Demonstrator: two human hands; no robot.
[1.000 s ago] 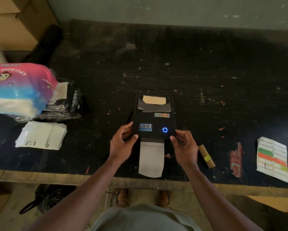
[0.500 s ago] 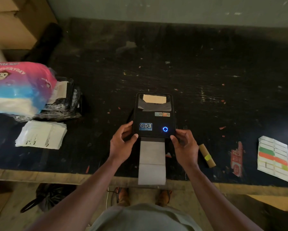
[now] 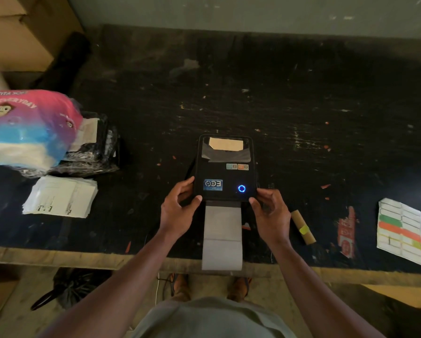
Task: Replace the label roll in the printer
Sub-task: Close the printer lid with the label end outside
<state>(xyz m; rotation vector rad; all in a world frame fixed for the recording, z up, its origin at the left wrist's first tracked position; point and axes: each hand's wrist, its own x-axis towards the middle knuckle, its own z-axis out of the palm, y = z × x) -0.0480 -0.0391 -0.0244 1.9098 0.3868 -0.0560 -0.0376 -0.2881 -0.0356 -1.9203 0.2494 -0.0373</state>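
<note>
A black label printer stands closed near the front of the dark table, its round button lit blue. A strip of blank white labels hangs out of its front slot and reaches past the table edge. My left hand grips the printer's front left corner. My right hand holds the front right corner with thumb and fingers. An empty brown cardboard core with a yellow sticker lies just right of my right hand.
A pink and blue plastic pack sits at the left on clear-wrapped dark packs, with a stack of white printed sheets in front. A coloured label sheet lies far right. Cardboard boxes stand at the back left.
The label strip has fed further out of the printer, from short of the table edge to past it. Both hands have stayed on the printer's front corners.
</note>
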